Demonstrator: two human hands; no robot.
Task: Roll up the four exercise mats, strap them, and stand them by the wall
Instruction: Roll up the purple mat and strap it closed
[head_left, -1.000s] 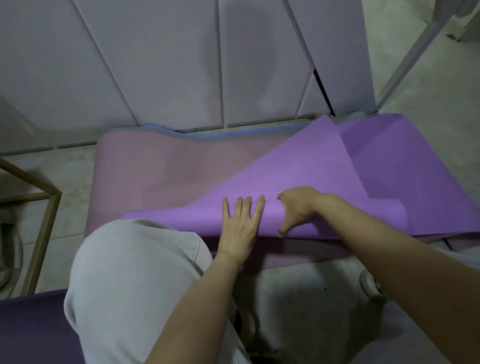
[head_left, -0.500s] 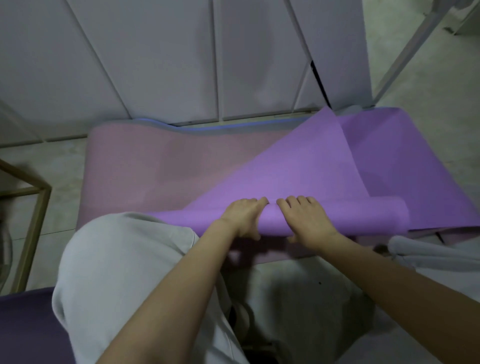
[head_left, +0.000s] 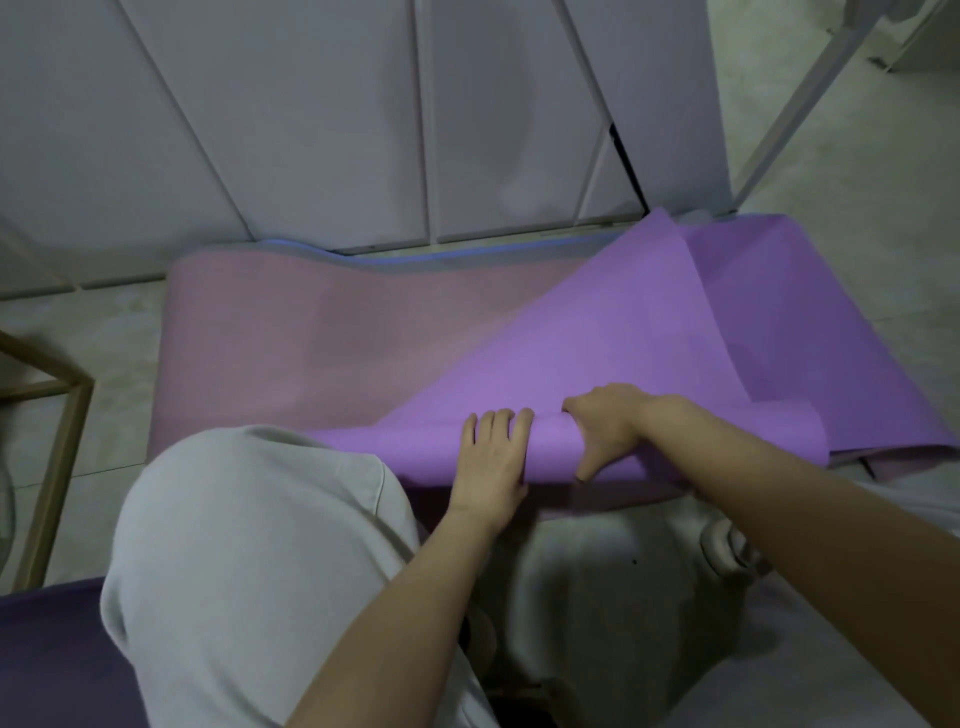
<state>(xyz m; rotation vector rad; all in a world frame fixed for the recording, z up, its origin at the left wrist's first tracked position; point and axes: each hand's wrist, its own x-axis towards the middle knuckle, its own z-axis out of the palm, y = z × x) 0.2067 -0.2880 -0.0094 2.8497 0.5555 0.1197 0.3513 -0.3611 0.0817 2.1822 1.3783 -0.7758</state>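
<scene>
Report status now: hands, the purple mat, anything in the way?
Left hand flat on purple mat roll. Right hand grips it. Roll thin, mostly unrolled. Grey knee covers its left end.

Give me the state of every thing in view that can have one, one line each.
purple mat: near edge rolled into a short roll, the rest loose and askew over the pink mat.
pink mat: unrolled, flat on the floor.
left hand: fingers straight, pressing on the roll.
right hand: grips the roll, fingers over it, thumb below.
dark mat: only a corner shows; it seems to lie flat.
</scene>
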